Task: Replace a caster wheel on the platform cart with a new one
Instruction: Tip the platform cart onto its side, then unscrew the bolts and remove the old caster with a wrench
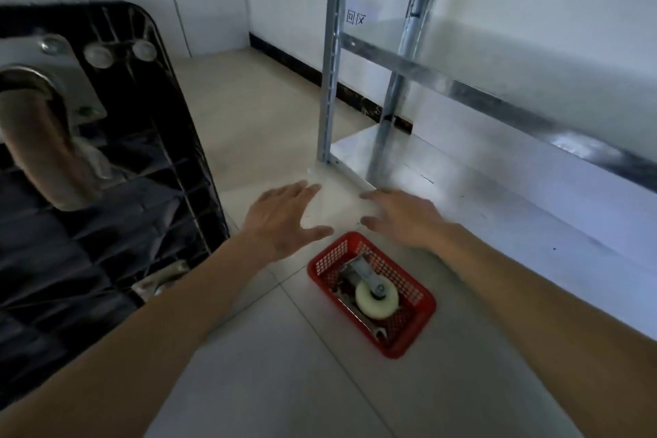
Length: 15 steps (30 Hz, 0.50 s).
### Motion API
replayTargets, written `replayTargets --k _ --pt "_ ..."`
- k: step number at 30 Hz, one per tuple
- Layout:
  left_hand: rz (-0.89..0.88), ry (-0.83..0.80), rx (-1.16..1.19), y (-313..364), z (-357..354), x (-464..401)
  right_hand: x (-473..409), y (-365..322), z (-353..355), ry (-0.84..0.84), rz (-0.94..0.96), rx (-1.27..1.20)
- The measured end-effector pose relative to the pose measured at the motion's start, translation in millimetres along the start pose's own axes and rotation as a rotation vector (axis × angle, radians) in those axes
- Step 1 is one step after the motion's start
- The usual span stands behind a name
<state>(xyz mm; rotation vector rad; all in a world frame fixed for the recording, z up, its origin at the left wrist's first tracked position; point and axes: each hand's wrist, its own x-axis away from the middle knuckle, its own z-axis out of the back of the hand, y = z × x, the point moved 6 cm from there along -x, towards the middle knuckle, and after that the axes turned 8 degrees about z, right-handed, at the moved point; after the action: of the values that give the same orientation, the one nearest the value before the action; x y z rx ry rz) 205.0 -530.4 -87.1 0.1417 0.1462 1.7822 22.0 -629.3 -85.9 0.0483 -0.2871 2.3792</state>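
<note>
- Head view, the hands: the left hand [284, 215] reaches forward over the pale tiled floor [284, 366], palm down, fingers straight and spread, thumb held out toward the right; it holds nothing; the right hand [401, 217] reaches forward beside it, also palm down with fingers loosely extended and thumb pointing left, also holding nothing; the two hands are near each other but apart, a gap of floor showing between the thumbs.
- Head view, the task's things: a red mesh basket [409, 340] sits on the floor just below and between the hands, nearer the right wrist; neither hand touches it; inside it lies the new caster wheel [377, 302], its cream-white wheel toward the camera and its grey metal bracket pointing toward the far end of the basket; some metal pieces lie under and beside it, too small to tell apart.
- Head view, the cart: the black platform cart [117, 153] stands on edge at the left, its ribbed underside facing the camera; a mounted caster [46, 139] with a metal plate and bolts shows blurred at the upper left of it; another metal fitting shows at its lower edge, near the left forearm.
- Head view, surroundings: a metal shelving rack [462, 82] stands at the right, its upright post just beyond the hands and its lowest shelf running beside the right forearm; white walls with a dark baseboard [302, 71] lie behind.
</note>
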Motion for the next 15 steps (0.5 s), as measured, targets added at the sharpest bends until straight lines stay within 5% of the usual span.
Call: replayTargets --k 7,15 --pt "-0.012 -0.144 0.001 -0.4 -86.2 2.4 7.1 9.2 -123.8 -0.155 0.030 -0.047" --pt "-0.043 -0.206 0.045 -5.4 -133.7 0.3 -2.0 11.4 -187.0 -0.289 0.063 -0.094"
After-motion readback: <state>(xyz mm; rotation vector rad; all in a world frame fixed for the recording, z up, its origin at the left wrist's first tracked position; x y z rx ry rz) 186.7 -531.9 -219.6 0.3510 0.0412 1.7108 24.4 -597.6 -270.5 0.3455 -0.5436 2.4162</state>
